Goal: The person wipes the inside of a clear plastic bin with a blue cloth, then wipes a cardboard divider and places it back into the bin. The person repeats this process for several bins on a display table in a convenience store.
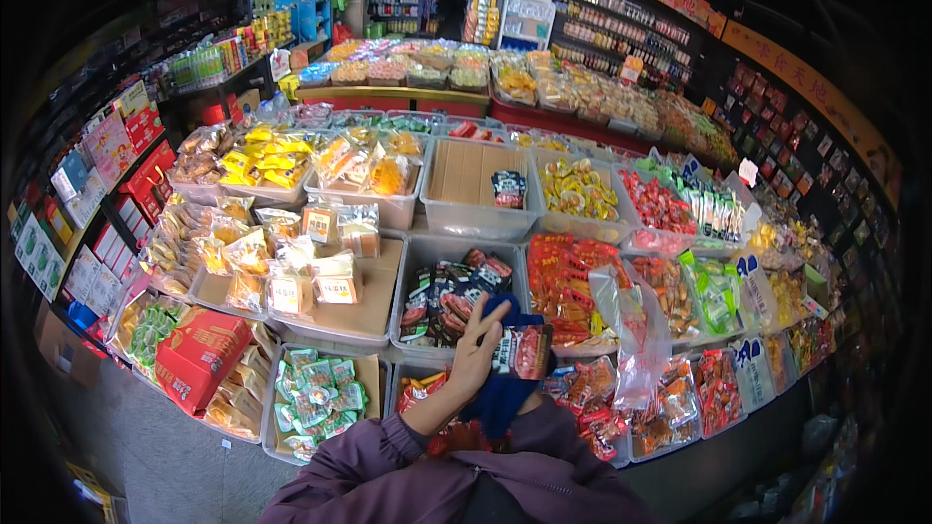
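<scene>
My left hand (478, 353) is bare, with its fingers spread apart, against a dark blue cloth (502, 397). The cloth covers or wraps around my right hand, whose fingers I cannot make out. A dark snack packet with a red meat picture (530, 351) lies flat at the front of the cloth, on the right hand's side. Just beyond both hands stands a clear plastic bin (403, 255) with similar dark packets (440, 296). Farther back, another bin lined with cardboard (466, 167) holds one small stack of dark packets (509, 189).
Bins of wrapped cakes (338, 278) are on the left, beside a red box (202, 358). Red snack packets (571, 276) and a hanging clear plastic bag (630, 327) are on the right. Green-and-white packets (319, 393) fill a near bin. More displays and shelves stand behind.
</scene>
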Demonstrator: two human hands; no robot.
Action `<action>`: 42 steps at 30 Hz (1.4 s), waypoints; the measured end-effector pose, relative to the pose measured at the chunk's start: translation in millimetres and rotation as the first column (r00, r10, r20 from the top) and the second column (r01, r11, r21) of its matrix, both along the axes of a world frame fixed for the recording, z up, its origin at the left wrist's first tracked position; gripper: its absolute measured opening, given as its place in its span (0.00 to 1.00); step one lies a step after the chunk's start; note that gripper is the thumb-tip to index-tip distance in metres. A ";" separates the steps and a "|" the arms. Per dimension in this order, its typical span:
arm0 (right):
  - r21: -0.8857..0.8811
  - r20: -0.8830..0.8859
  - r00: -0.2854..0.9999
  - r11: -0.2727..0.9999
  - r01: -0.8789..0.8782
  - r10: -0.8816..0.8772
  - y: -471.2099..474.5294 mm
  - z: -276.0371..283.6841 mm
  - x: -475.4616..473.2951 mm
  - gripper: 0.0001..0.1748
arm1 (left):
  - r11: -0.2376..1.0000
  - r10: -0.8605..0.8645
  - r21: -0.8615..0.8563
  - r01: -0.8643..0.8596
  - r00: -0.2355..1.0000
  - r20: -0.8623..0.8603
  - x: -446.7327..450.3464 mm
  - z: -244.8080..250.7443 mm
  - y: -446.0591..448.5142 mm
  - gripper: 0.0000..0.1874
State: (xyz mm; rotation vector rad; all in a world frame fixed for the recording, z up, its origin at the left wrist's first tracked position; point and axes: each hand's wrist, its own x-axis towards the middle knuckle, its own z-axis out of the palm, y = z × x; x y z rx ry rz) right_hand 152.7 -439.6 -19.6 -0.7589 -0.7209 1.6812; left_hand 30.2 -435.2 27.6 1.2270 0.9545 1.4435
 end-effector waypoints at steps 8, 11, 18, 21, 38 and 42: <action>0.524 0.757 0.545 0.834 -0.174 -0.362 3.7 -46.4 8.9 0.32 | 0.970 0.224 0.183 -0.158 0.869 -0.442 7.4 -36.1 33.0 0.13; 0.578 0.712 0.522 0.814 -0.054 -0.470 20.5 1.4 -12.8 0.33 | 0.974 0.222 0.128 -0.186 0.882 -0.416 8.1 -26.5 48.6 0.14; 0.667 0.701 0.433 0.735 -0.121 -0.566 52.1 -8.9 -14.6 0.32 | 0.868 0.253 0.496 -0.007 0.866 -0.431 8.7 -27.8 74.1 0.10; 0.689 0.678 0.455 0.715 -0.117 -0.578 64.9 -8.1 -8.2 0.31 | 0.799 0.379 0.601 0.012 0.766 -0.520 0.6 -13.8 75.6 0.08; 0.181 0.628 0.774 0.954 -0.239 0.075 93.6 -31.0 39.7 0.24 | 0.939 0.327 0.332 -0.094 0.549 -0.769 -17.3 6.6 362.0 0.16; 0.316 0.949 0.120 0.900 -0.302 -0.293 100.6 4.2 26.9 0.21 | 0.968 0.165 0.078 -0.239 0.367 -0.915 -0.9 -39.3 454.8 0.27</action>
